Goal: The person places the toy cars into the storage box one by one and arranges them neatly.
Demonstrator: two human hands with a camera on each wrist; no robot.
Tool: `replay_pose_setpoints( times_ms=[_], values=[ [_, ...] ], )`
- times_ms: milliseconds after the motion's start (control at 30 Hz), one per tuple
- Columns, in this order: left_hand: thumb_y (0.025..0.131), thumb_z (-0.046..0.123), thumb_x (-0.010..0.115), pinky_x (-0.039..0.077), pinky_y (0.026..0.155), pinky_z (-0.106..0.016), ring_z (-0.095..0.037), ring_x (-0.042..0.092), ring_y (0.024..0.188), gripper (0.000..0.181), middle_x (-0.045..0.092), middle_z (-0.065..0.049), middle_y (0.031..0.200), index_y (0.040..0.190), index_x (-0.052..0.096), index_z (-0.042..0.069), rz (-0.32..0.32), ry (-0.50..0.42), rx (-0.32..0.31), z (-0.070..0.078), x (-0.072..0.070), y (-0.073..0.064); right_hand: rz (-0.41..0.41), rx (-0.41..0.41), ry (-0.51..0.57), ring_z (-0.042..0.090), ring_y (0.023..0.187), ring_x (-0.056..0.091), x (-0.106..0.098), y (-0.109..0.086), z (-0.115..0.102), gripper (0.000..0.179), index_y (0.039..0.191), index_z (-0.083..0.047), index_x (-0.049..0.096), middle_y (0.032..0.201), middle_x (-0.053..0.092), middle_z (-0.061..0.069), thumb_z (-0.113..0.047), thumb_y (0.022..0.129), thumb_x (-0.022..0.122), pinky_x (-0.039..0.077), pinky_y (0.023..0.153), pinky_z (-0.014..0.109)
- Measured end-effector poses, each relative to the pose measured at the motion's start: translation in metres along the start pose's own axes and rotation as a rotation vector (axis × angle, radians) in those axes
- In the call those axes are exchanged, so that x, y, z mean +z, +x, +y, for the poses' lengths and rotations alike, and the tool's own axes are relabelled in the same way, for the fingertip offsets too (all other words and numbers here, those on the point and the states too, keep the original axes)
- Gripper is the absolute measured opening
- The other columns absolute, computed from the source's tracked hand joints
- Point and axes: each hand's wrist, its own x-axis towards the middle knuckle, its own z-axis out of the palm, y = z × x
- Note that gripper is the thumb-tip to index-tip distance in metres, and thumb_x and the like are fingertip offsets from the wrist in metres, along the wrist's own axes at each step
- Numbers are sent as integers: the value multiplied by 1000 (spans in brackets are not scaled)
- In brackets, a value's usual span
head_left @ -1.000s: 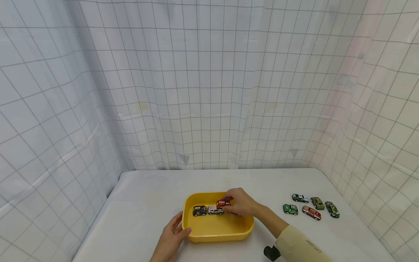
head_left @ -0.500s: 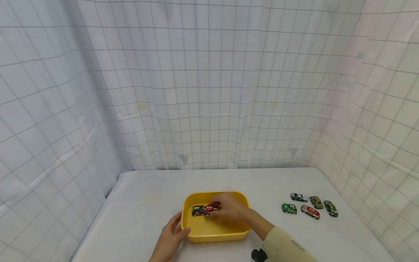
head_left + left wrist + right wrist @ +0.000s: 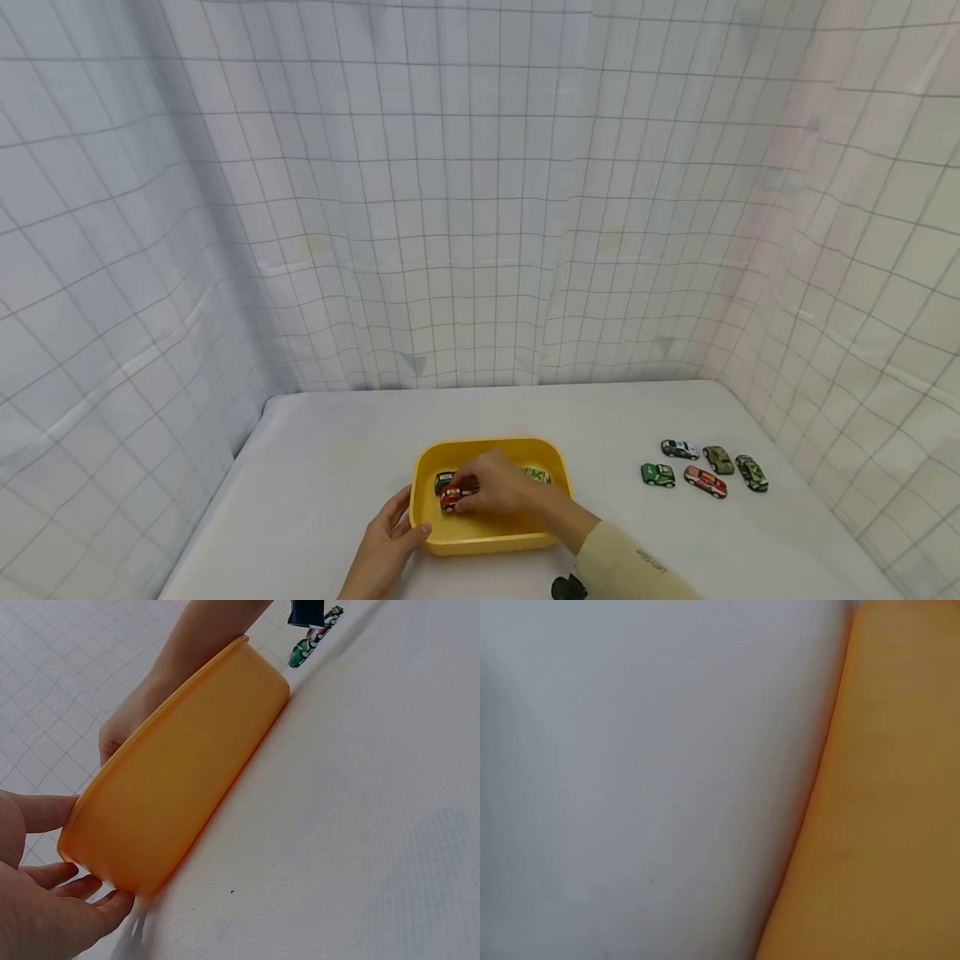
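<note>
A yellow plastic bin [image 3: 487, 546] sits on the white table. My left hand [image 3: 382, 550] grips its left end, thumb over the rim and fingers against the outer wall; the left wrist view shows this hand [image 3: 45, 900] at the end of the bin [image 3: 180, 757]. Inside the bin, my right hand [image 3: 498, 483] pinches a red toy car [image 3: 452, 498] close to the left side. Just behind that lies a dark toy car [image 3: 443, 481], partly covered. A green-and-white toy car [image 3: 537, 475] shows beyond my right hand, which hides other parts of the bin.
Several toy cars stand on the table at right: a green one [image 3: 657, 475], a red-orange one [image 3: 706, 482], a white-and-green one [image 3: 679, 449], and camouflage ones [image 3: 752, 472]. Gridded white curtains surround the table. Only tabletop and bin wall [image 3: 885, 787] fill the right wrist view.
My right hand has carried the red toy car leftward and toward the near side inside the bin, in front of the dark car. My left hand keeps its hold on the bin.
</note>
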Motion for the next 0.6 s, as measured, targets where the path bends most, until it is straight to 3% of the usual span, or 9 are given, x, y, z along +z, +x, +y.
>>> replay_pose_setpoints(
  times_ms=[300,600],
  values=[
    [96,-1,69,48,108,-45,-52,26,146,79,18,-35,163,159,22,-9,-6,0,14,1,-1,-1,-25,-80,-93,-6,75,55,9,10,-4,23,109,-14,81,91,69,-18,-27,91,83,48,66,8],
    [96,-1,69,47,109,-44,-52,24,147,79,17,-35,163,159,22,-10,-13,-2,28,2,0,-4,-40,-126,-204,-7,82,54,14,12,-4,26,113,-13,80,100,69,-13,-29,93,81,46,71,6]
  ],
)
